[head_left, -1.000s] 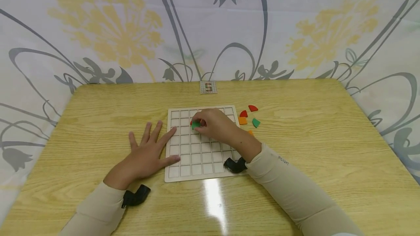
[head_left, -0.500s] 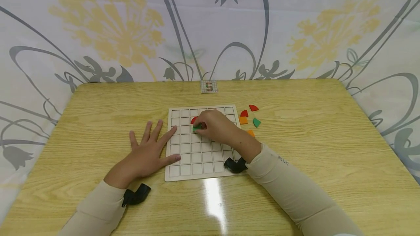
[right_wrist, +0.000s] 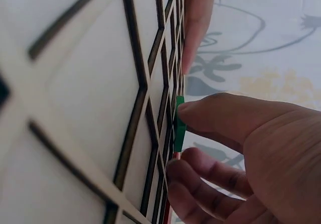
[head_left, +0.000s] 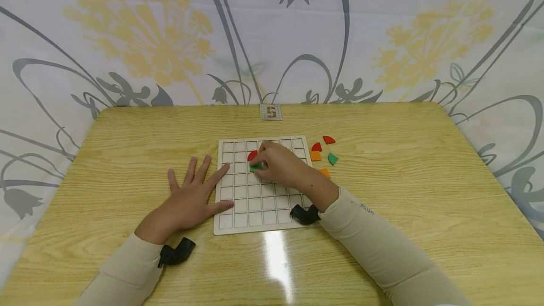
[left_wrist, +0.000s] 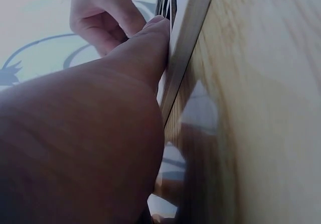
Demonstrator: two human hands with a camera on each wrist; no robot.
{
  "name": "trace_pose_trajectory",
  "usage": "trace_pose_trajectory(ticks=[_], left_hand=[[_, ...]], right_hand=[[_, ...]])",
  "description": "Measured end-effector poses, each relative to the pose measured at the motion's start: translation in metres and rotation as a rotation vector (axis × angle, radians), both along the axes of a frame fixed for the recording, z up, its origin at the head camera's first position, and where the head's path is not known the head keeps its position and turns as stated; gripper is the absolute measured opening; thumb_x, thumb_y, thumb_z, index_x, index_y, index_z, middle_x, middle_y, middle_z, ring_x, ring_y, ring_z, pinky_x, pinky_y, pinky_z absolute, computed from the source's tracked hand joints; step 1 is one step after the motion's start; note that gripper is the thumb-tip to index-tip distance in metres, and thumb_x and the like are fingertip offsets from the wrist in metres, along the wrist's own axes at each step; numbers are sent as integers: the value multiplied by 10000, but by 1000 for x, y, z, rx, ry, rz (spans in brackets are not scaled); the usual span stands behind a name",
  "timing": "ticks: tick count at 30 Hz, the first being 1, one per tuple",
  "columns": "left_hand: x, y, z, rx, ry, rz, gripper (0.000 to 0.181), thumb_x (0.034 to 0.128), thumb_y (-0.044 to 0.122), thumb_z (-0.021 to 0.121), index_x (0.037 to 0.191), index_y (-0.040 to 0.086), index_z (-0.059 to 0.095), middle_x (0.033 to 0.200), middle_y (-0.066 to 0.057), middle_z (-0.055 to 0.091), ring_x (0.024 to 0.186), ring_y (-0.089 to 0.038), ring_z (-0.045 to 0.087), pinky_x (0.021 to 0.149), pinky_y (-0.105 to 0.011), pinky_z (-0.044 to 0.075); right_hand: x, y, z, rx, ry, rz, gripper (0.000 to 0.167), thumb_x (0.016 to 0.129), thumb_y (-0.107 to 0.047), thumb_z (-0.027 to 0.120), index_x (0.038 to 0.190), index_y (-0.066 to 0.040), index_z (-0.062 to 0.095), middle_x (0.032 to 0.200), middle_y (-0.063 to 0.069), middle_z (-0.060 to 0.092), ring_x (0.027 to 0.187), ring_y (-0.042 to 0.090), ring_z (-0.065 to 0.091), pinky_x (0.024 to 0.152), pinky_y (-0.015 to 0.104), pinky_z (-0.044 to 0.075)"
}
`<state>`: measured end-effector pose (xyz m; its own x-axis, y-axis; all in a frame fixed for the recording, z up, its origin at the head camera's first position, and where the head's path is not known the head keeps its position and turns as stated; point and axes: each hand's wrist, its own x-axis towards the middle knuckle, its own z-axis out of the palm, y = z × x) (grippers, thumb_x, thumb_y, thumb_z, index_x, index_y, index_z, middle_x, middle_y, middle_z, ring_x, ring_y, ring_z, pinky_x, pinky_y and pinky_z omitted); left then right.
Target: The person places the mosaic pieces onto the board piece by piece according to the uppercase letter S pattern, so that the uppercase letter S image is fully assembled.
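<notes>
A pale grid board (head_left: 240, 207) lies on the wooden table. My right hand (head_left: 278, 165) is over its upper middle, pinching a small green tile (head_left: 255, 168) low in a cell. In the right wrist view the thumb presses the upright-looking green tile (right_wrist: 179, 126), with the other fingers curled below. Just above it on the board sits a red quarter-round tile (head_left: 252, 156), partly covered by the fingers. My left hand (head_left: 191, 199) lies flat with fingers spread, its forefinger and thumb resting on the board's left edge. It holds nothing.
Right of the board lie loose tiles: two red quarter-rounds (head_left: 329, 140), a green one (head_left: 333, 158) and orange squares (head_left: 315, 156). A small pattern card (head_left: 271, 112) lies at the table's back edge by the flowered backdrop.
My right hand has lowered the green tile slightly towards me, and its fingers have shifted right, uncovering more of the red tile. The left hand has stayed in place.
</notes>
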<state>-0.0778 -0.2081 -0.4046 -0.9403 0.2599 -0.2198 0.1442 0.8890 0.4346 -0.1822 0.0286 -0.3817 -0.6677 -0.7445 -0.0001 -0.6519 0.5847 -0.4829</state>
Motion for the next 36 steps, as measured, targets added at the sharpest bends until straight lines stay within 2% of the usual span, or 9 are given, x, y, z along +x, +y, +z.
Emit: trace_pose_trajectory(ticks=[16, 24, 36], left_hand=[[0, 1, 2, -8, -2, 1, 861, 923, 679, 544, 1616, 334, 168, 1689, -155, -70, 1527, -450, -160, 1046, -780, -201], [0, 2, 2, -17, -4, 2, 863, 923, 673, 549, 1616, 329, 169, 1689, -157, -69, 1527, -450, -160, 1048, -779, -198], [0, 2, 4, -9, -7, 0, 867, 923, 678, 542, 1618, 325, 162, 1688, -165, -65, 1525, -456, -162, 1043, -786, -197]], right_hand=[[0, 1, 0, 59, 16, -3, 246, 945, -168, 706, 1181, -130, 762, 1018, 45, 626, 806, 145, 506, 717, 248, 457], [1, 1, -1, 92, 49, 17, 264, 961, -169, 687, 1218, -149, 745, 1088, 55, 628, 842, 158, 526, 761, 271, 482], [1, 1, -2, 55, 53, 29, 267, 954, -129, 692, 1214, -147, 747, 1066, 46, 623, 808, 145, 513, 754, 267, 476]])
